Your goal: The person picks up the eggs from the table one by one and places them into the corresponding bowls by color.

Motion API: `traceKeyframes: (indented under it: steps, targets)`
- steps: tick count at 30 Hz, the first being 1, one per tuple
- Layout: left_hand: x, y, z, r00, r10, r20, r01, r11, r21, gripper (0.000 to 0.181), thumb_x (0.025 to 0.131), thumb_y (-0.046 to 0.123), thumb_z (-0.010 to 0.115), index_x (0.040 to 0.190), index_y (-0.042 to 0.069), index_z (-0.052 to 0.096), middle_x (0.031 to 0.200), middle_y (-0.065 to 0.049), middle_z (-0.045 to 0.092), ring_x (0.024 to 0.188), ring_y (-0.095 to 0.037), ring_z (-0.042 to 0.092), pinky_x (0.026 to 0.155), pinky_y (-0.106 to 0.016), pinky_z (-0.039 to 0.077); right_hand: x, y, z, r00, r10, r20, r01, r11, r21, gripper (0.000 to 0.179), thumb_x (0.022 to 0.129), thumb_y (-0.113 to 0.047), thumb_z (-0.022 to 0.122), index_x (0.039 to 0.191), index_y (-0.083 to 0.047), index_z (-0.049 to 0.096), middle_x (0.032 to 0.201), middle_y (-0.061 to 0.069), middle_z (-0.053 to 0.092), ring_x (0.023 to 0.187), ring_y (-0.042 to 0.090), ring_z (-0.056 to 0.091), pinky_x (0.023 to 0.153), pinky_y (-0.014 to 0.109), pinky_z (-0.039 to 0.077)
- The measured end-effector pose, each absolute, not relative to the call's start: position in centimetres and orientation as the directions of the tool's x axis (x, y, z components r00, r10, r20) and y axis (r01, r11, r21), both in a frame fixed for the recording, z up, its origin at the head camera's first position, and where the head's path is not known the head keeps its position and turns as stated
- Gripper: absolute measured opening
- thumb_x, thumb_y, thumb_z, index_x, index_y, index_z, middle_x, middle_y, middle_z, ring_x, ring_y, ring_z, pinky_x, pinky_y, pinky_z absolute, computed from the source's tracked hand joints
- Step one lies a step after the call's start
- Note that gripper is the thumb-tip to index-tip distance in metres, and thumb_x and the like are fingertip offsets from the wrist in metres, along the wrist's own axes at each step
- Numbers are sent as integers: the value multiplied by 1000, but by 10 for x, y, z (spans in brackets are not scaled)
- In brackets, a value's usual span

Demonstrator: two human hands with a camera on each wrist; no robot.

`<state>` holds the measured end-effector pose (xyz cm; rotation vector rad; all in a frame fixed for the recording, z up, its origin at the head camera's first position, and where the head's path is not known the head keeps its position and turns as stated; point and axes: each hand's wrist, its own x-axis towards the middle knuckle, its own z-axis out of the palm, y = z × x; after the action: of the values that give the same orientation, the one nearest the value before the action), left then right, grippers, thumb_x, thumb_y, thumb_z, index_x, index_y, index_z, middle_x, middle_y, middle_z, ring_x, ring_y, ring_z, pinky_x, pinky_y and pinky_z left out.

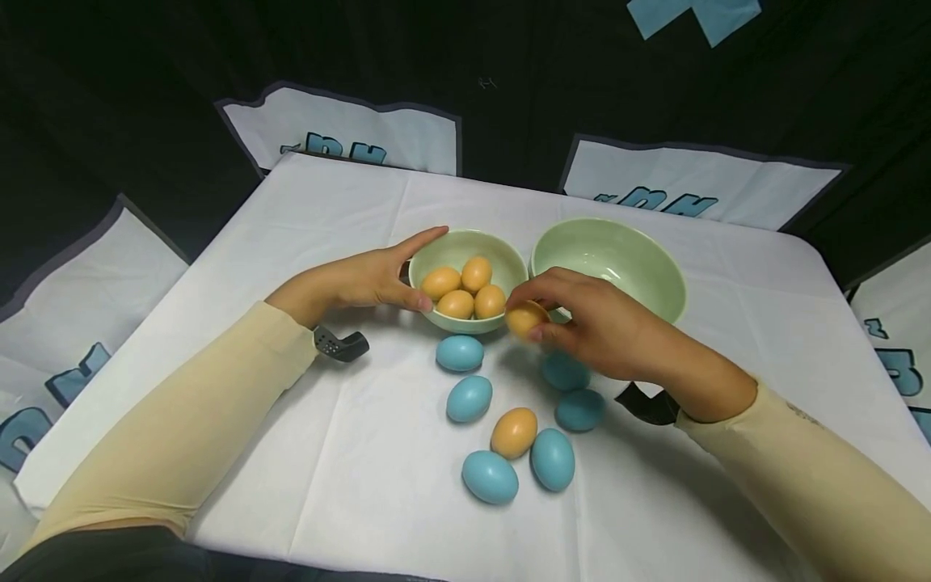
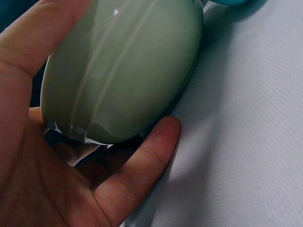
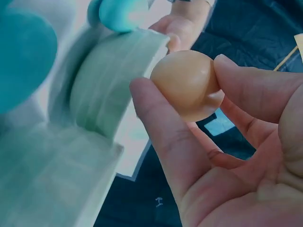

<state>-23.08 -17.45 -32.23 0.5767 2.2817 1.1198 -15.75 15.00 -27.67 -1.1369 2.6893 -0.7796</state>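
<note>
A small green bowl (image 1: 465, 325) holds several yellow eggs (image 1: 476, 275). My left hand (image 1: 371, 277) spans its left side, thumb at the front and index finger along the back rim. In the left wrist view the hand wraps the bowl's outer wall (image 2: 137, 71). My right hand (image 1: 604, 323) pinches another yellow egg (image 3: 184, 82) between thumb and fingertips, just off the small bowl's right rim. Several blue eggs (image 1: 469, 398) and one yellow egg (image 1: 514, 432) lie on the table in front of the bowls.
A larger green bowl (image 1: 640, 259) stands right of the small one, close beside it and partly behind my right forearm. White cloth covers the table (image 1: 364, 453). Black curtain (image 1: 509, 89) with white panels hangs beyond the far edge.
</note>
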Motion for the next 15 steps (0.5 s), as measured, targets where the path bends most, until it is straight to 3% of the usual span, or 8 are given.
traceKeyframes:
  steps: [15]
  targets:
    - [-231, -175, -323, -773, 575, -267, 146, 572, 807, 108, 78, 38, 81, 153, 47, 5, 155, 2, 25, 137, -21, 28, 116, -52, 16, -179, 150, -266, -735, -677, 48, -600, 615, -512, 36, 89, -25, 71, 123, -27, 59, 119, -9, 56, 112, 14, 59, 94, 37, 50]
